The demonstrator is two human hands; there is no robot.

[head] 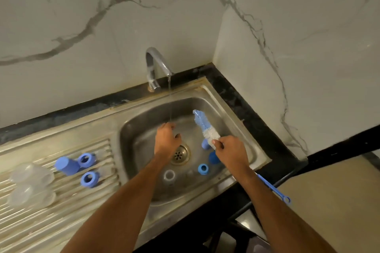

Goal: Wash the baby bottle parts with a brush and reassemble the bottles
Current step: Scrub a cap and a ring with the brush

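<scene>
My right hand grips the bottle brush just below its blue and white bristle head, which points up over the sink basin. The blue handle runs back under my wrist. My left hand is curled under the thin water stream; whether it holds a small clear part I cannot tell. In the basin lie a blue ring, a blue cap, another blue piece and a clear part.
The chrome tap is running, above the drain. On the ribbed drainboard at left lie a blue cap, two blue rings and two clear bottles. Marble walls close the corner.
</scene>
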